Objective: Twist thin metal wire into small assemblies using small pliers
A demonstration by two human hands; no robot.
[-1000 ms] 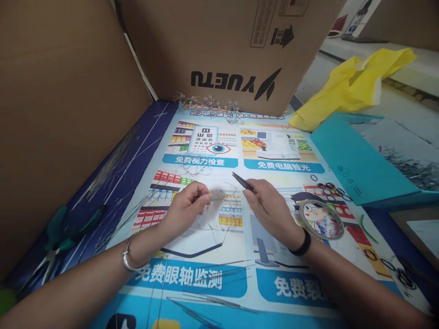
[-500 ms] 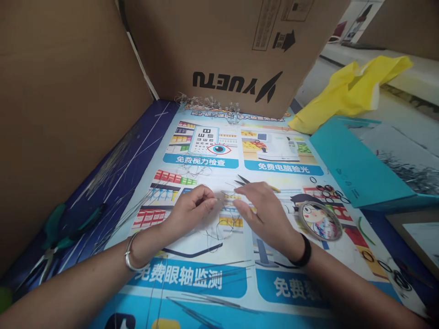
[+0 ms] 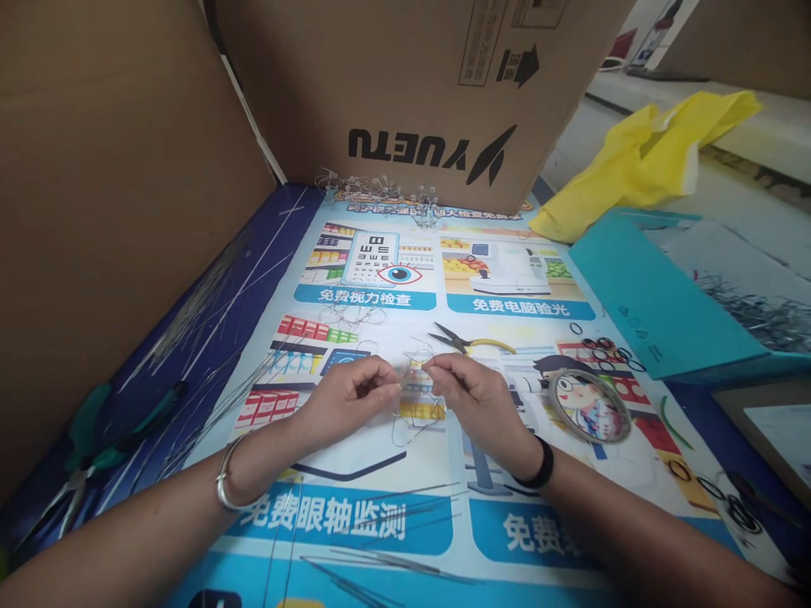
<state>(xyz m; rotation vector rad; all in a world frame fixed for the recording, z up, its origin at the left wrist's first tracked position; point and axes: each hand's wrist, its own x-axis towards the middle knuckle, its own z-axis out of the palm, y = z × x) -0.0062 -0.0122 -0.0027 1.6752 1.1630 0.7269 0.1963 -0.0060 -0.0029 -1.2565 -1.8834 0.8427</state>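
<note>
Left hand and right hand pinch thin wire, fingers nearly closed, apparently shaping it; bending calls for steadiness.

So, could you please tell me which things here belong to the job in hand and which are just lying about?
Likely part of the job:
wire piece, held by left hand and right hand
yellow-handled pliers, just beyond the right hand
straight wires

Seemingly just lying about:
yellow bag
tape roll
black rings
green-handled pliers
</note>
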